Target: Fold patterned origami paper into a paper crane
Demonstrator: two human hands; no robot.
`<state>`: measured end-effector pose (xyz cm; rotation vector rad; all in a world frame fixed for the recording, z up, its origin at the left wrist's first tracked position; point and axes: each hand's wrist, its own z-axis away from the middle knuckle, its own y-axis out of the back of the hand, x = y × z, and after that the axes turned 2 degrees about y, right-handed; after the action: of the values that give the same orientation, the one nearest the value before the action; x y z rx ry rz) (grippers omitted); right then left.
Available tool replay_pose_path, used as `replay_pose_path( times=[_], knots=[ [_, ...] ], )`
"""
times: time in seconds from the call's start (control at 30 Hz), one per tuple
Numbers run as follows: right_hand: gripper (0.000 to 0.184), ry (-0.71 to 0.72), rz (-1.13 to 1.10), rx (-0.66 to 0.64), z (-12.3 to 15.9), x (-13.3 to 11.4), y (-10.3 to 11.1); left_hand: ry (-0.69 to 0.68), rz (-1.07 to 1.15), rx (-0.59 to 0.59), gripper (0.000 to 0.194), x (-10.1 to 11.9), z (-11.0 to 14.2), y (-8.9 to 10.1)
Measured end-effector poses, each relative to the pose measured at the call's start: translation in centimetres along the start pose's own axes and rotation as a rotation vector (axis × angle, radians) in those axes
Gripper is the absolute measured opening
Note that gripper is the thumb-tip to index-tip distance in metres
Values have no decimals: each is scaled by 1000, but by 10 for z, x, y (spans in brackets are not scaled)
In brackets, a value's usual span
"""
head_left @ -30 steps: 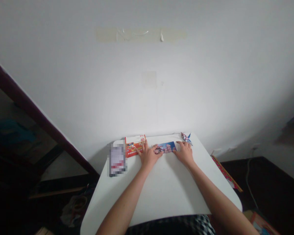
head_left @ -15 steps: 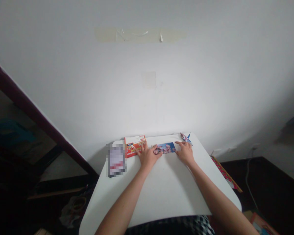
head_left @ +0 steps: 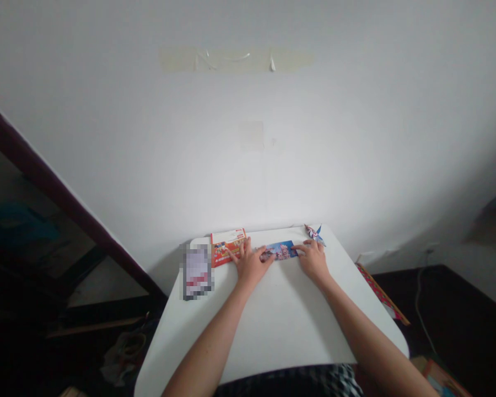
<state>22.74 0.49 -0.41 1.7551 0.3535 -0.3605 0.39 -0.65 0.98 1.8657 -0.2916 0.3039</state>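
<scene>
A flat, narrow strip of printed paper [head_left: 280, 250], with pink blossoms and a blue area, lies crosswise near the table's far side. My left hand [head_left: 251, 266] holds its left end down between thumb and forefinger. The other left fingers spread towards a red-and-white packet [head_left: 225, 252] and overlap its right edge. At the paper's right end rests my right hand [head_left: 314, 261], its fingers extended and the forefinger touching the edge. Just beyond that hand is a folded paper figure [head_left: 314, 234] with pointed tips, in white, blue and red, partly hidden by the fingers.
Both arms rest over a white table [head_left: 287, 325] standing against a pale wall [head_left: 273, 182]. A blurred-out phone-like object [head_left: 197, 271] lies at the table's left edge. On the left is a dark-framed opening or mirror [head_left: 76, 209]. Patterned material [head_left: 382, 295] shows beyond the right edge.
My right forefinger has come down onto the paper's right end, closer to the thumb. My left hand keeps its place on the left end.
</scene>
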Motion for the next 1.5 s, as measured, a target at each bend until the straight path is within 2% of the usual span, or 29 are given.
replay_pose_path(
  times=[0.1,0.23,0.33,0.43,0.5,0.57,0.83,0.9,1.07,1.2,1.5],
  knots=[
    [34,20,24,45,4,-2,-3,-41,47,15,33,-1,-1,2],
    [36,94,61,86,5,-5,-9,-183,135,22,32,-6,-4,2],
    [33,158,36,115,1,-2,-12,-275,215,-27,28,-10,-6,-1],
    [27,237,3,148,-4,0,-13,-289,237,-52,8,-12,-7,-5],
    [24,270,-2,153,-7,1,-13,-297,223,-80,30,-12,-6,-6],
    [22,278,2,147,-8,1,-13,-303,195,-119,42,-11,-5,-7],
    [28,285,50,61,-6,-11,-8,-302,150,-193,16,-10,-4,-6],
    [29,286,54,34,-6,-12,-8,-304,146,-209,20,-10,-4,-5],
    [31,285,61,17,-7,-11,-9,-296,114,-242,42,-12,-4,-3],
    [28,299,42,14,-9,-9,-8,-282,105,-253,42,-14,-6,-4],
    [21,439,-31,9,-14,5,-1,-257,129,-236,43,-18,-7,-8]
  ],
)
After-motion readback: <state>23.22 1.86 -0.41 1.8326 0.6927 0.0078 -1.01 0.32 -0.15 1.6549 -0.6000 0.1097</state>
